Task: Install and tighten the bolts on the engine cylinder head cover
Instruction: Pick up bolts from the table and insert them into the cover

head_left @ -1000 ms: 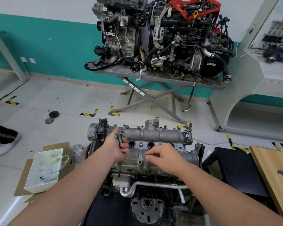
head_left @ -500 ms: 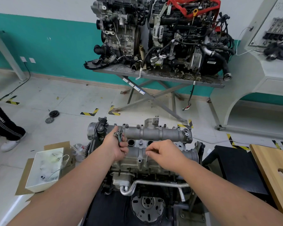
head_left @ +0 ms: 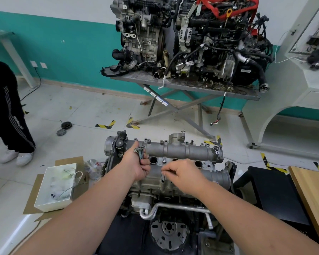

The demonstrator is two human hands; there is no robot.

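Head view: left hand (head_left: 139, 167) grips bolts (head_left: 140, 152) heads-up, near-vertical

The cylinder head cover (head_left: 175, 151) stands at centre; a box (head_left: 54, 186) lies on the floor (head_left: 92, 111) left of it, two engines (head_left: 188, 39) on a table (head_left: 191, 87) behind.

Two hands over one cylinder head cover (head_left: 182, 150), at 6 o'clock of frame: left hand (head_left: 136, 165), right hand (head_left: 182, 174).
Bolts (head_left: 140, 152) bunched in left hand: about four heads showing, exact count unclear.
Three open round holes along cover.
Two engines (head_left: 191, 37) on one metal table (head_left: 201, 87), 12 o'clock.
One white box (head_left: 55, 186), 8 o'clock.
Two dark discs (head_left: 64, 128) on floor, 10 o'clock.
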